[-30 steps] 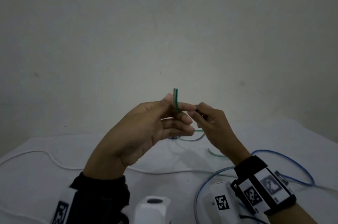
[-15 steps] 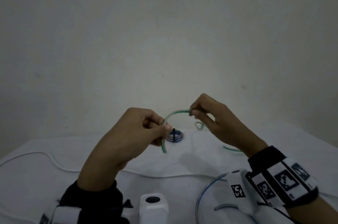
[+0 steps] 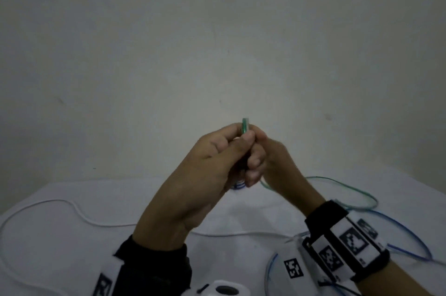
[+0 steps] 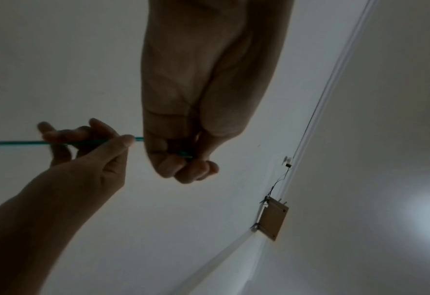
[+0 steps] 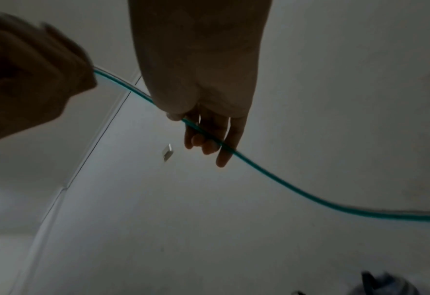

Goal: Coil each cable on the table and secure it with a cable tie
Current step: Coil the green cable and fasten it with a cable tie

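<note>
Both hands are raised close together in front of the wall. My left hand (image 3: 237, 144) grips a folded bunch of the green cable (image 3: 245, 126), whose bend pokes out above the fingers. My right hand (image 3: 260, 138) sits just behind it and pinches the same cable, seen in the left wrist view as right hand (image 4: 112, 142) on green cable (image 4: 11, 143). In the right wrist view the green cable (image 5: 284, 184) runs across the right fingers (image 5: 208, 143) and off to the right. Its slack (image 3: 350, 190) lies looped on the table at the right.
A white cable (image 3: 72, 208) snakes across the white table (image 3: 60, 247) on the left. A blue cable (image 3: 410, 235) loops at the right by my wrist. A small coiled blue bundle (image 3: 239, 186) lies behind the hands, mostly hidden. A plain wall stands behind the table.
Half a second ago the hands were apart with an arc of green cable between them. Now they have come together again and risen, with the cable's bend sticking up from the left fingers.
</note>
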